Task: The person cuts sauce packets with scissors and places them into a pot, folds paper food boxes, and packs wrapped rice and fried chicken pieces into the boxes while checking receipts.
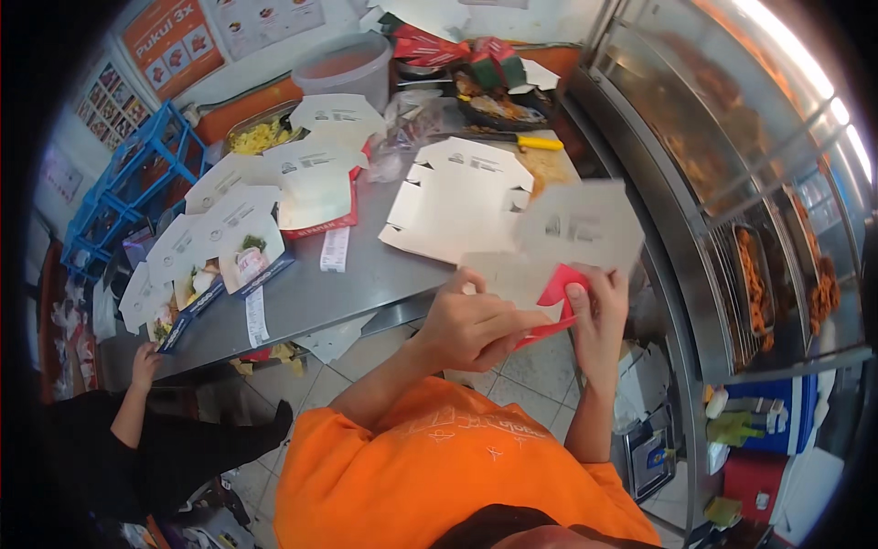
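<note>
Both my hands hold a partly folded cardboard food box (583, 223), pale inside and red outside, raised in front of the table's edge. My left hand (473, 322) grips its near left side, and my right hand (598, 309) pinches a red flap at the right. Just beyond lies an unfolded pale box (459, 199) on the steel table (370, 281). To its left stands an open box with red sides (319, 189), no food visible in it. Farther left, several open boxes with blue sides (257, 261) hold food. Receipts (334, 250) lie near the boxes.
A yellow-handled knife (538, 143) rests on a cutting board (559, 165) near a dark pan of food (504, 110). Behind are a plastic tub (343, 68) and plastic bags (405, 130). A glass food cabinet (713, 137) stands right. A co-worker's hand (145, 367) touches a box at left.
</note>
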A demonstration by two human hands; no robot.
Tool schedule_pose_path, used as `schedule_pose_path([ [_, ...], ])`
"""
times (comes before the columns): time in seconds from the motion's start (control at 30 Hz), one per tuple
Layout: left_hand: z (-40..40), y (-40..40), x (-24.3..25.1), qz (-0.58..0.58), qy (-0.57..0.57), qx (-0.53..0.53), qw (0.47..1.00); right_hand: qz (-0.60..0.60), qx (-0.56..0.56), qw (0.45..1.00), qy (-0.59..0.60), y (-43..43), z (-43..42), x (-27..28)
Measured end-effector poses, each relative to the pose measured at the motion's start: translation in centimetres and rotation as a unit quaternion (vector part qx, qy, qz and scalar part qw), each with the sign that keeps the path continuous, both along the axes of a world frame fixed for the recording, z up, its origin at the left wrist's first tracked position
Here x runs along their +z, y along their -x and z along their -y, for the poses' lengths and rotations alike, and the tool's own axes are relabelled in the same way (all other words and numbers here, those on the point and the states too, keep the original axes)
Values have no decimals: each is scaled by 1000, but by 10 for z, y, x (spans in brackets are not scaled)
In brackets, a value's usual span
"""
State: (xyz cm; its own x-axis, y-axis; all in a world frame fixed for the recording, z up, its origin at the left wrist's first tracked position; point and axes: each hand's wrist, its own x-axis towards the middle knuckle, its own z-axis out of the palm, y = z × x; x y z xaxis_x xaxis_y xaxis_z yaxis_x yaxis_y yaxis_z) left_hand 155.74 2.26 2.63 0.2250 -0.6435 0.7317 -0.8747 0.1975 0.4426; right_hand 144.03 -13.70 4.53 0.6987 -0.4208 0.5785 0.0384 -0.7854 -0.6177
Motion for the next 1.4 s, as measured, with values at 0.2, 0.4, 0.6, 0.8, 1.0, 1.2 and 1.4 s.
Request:
schedule_pose_path([
  [0.2, 13, -64, 24, -178, 58, 105, 977, 167, 11, 984, -57, -79, -14, 18],
  [0.4, 29, -153, -3, -240, 181, 166, 939, 78, 183, 975, -100, -167, -4, 4],
  [0.6, 76, -260, -19, 1, 90, 332, 939, -187, 172, 956, 146, -207, -33, -144],
  [0.8, 48, -242, -25, -91, 18, 177, 980, -238, 126, 953, 137, -188, -57, -141],
  [1.0, 17, -251, -41, -168, -121, 20, 978, -299, 194, 929, 97, -176, -31, -148],
  [1.2, 9, -249, -35, -229, -210, -35, 950, -324, 235, 893, 208, -160, -50, -157],
  [1.4, -2, -228, -51, -247, -276, -86, 925, -330, 149, 931, -44, -174, -7, -97],
])
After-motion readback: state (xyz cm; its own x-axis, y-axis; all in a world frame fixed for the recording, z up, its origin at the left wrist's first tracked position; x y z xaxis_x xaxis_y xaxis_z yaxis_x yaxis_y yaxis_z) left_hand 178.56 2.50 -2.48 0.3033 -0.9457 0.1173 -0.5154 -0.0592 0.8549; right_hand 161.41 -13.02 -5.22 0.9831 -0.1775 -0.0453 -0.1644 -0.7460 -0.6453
